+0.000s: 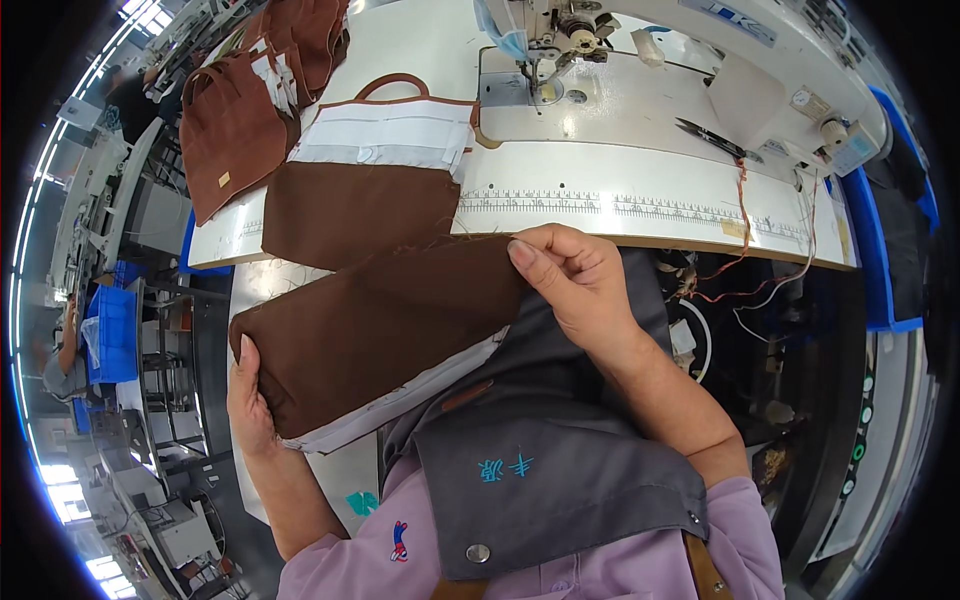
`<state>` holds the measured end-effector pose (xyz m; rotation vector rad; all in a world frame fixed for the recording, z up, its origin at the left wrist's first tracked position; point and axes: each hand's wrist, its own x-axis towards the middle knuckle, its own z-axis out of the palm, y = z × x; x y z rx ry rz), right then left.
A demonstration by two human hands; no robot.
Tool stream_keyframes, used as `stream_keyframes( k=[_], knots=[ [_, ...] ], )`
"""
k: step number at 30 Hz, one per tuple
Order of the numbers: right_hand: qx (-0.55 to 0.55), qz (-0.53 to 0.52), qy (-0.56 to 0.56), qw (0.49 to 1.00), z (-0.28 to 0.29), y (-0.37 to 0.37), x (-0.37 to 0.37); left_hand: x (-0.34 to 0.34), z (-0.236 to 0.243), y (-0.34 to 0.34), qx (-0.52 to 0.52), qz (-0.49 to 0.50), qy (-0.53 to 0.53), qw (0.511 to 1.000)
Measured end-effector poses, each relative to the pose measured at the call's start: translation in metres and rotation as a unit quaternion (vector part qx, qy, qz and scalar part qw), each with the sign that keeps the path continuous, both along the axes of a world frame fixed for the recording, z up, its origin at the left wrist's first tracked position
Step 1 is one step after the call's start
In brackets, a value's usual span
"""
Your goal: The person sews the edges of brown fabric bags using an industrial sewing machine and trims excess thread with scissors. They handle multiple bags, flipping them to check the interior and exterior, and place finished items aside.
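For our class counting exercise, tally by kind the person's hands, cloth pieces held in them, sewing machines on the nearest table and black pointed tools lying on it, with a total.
Left hand and right hand: 2
Brown cloth piece: 1
Sewing machine: 1
Black pointed tool: 1
Total: 5

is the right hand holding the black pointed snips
No, the right hand pinches dark brown fabric; the black pointed snips lie on the white table.
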<state>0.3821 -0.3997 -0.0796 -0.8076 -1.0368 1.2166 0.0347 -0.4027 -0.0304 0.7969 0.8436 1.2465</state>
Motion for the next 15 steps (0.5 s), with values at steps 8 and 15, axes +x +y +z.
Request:
stream_keyframes(
  k=[8,15],
  knots=[
    [-0.029,-0.012,0.011,0.999,0.002,-0.001,0.004,0.011,-0.003,0.020,-0.040,0.030,0.002,0.999],
    [-0.043,0.004,0.020,0.999,-0.002,-0.002,0.006,0.010,-0.013,0.023,-0.056,0.017,-0.013,0.998]
  ],
)
